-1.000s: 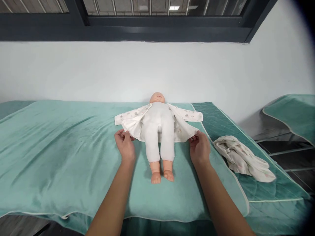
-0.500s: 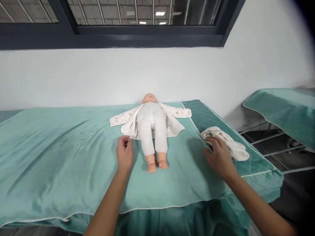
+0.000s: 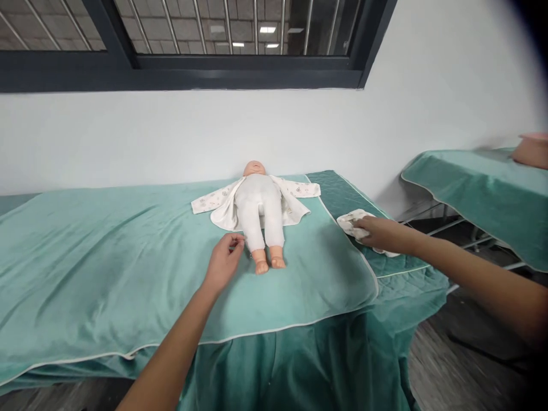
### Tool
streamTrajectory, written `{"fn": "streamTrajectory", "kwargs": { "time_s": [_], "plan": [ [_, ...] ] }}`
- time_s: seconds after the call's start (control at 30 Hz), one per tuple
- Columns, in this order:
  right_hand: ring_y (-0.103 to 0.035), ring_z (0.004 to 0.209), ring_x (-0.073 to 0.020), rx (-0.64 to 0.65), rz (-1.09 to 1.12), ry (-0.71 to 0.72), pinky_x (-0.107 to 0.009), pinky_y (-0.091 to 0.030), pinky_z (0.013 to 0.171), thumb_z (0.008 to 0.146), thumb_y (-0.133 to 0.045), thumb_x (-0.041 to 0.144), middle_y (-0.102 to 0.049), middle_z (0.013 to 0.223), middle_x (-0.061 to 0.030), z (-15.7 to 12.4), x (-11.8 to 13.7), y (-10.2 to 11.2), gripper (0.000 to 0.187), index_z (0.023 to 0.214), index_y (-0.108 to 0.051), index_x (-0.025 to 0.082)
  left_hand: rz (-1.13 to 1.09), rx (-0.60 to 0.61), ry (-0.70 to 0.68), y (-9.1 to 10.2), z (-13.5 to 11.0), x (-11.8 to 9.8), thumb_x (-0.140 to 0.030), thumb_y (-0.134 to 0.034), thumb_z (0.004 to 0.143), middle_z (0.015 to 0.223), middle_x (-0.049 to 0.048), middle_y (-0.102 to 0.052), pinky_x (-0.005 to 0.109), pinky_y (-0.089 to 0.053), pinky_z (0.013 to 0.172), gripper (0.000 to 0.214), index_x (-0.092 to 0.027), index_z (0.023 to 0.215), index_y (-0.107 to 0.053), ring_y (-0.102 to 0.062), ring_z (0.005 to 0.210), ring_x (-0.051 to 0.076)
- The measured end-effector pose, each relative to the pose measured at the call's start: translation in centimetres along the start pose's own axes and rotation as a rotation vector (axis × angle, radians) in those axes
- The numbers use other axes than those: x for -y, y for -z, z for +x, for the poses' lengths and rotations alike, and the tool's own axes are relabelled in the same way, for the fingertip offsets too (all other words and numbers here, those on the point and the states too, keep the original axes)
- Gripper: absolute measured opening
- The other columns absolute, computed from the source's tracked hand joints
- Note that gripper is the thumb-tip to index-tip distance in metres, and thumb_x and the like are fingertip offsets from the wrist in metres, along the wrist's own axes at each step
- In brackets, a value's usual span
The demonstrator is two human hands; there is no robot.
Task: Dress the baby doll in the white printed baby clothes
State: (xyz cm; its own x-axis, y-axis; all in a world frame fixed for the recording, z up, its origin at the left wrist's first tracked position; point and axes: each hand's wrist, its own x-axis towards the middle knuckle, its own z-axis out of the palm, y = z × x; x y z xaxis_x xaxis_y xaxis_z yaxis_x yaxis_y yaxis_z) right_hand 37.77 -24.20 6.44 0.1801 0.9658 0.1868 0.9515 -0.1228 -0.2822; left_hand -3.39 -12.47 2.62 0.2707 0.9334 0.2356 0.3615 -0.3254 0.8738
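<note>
A baby doll [image 3: 259, 198] lies on its back on a light green sheet [image 3: 128, 274], its bare feet towards me. Its white patterned jacket [image 3: 295, 209] is spread open beneath it, with both sleeves stretched outwards. My left hand [image 3: 226, 258] hovers just beside the doll's lower leg, fingers loosely curled with no object seen in them. At the right, my right hand [image 3: 375, 233] grips a crumpled white patterned cloth garment [image 3: 351, 221] on the dark green quilted cover. The hand hides part of that garment, and its fingertips are partly covered.
A white wall [image 3: 188, 137] rises behind the bed, below a dark-framed barred window [image 3: 240, 79]. To the right stands a second green-draped surface [image 3: 466, 177] with a brownish-pink object [image 3: 533, 150] on it and metal rails underneath. The dark green skirt [image 3: 291, 371] hangs in front.
My right hand has reached further onto the white garment and closed on it. My left hand has moved right, closer to the doll's leg. The view has turned slightly to the right.
</note>
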Motion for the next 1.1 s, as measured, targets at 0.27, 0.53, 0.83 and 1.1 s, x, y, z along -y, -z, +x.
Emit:
{"fn": "streamTrajectory", "kwargs": {
  "time_s": [0.27,0.53,0.83,1.1],
  "plan": [
    [-0.064,0.079,-0.0199,0.234,0.754,0.023,-0.029,-0.048,0.06,0.079,-0.072,0.046,-0.07,0.1,-0.006,1.2,16.0,8.8,0.035,0.106,-0.066,0.025,-0.239,0.256,-0.231,2.5,-1.7,-11.6,-0.046,-0.061,0.089,0.13,0.0054,-0.059,0.039,-0.05,0.096,0.036,-0.029,0.121,-0.059,-0.06,0.115,0.024],
    [-0.067,0.088,-0.0185,0.26,1.292,0.275,-0.031,-0.059,0.076,0.085,-0.07,0.031,-0.07,0.094,-0.0046,1.1,24.3,11.4,0.011,0.088,-0.066,0.022,0.095,-0.066,-0.703,3.9,-1.6,-18.5,-0.034,-0.073,0.082,0.127,0.0064,-0.055,0.038,-0.048,0.099,0.037,-0.027,0.117,-0.061,-0.05,0.123,0.024],
    [-0.057,0.108,-0.021,-0.3,0.736,0.73,-0.032,-0.051,0.086,0.087,-0.067,0.052,-0.063,0.109,-0.0046,1.9,25.3,14.3,0.032,0.102,-0.067,0.023,-0.461,-0.034,-0.531,7.3,1.2,-21.2,-0.025,-0.077,0.078,0.086,-0.0006,-0.061,0.026,-0.046,0.066,0.026,-0.021,0.091,-0.055,-0.06,0.076,0.013],
    [-0.057,0.09,-0.0176,-0.24,0.644,0.822,-0.034,-0.047,0.082,0.083,-0.071,0.048,-0.063,0.093,-0.0012,2.8,25.6,13.1,0.03,0.09,-0.063,0.02,-0.635,0.006,-0.374,7.4,1.5,-20.4,-0.034,-0.07,0.084,0.086,0.0016,-0.064,0.03,-0.053,0.074,0.019,-0.022,0.092,-0.057,-0.066,0.085,0.019]
  ]
}}
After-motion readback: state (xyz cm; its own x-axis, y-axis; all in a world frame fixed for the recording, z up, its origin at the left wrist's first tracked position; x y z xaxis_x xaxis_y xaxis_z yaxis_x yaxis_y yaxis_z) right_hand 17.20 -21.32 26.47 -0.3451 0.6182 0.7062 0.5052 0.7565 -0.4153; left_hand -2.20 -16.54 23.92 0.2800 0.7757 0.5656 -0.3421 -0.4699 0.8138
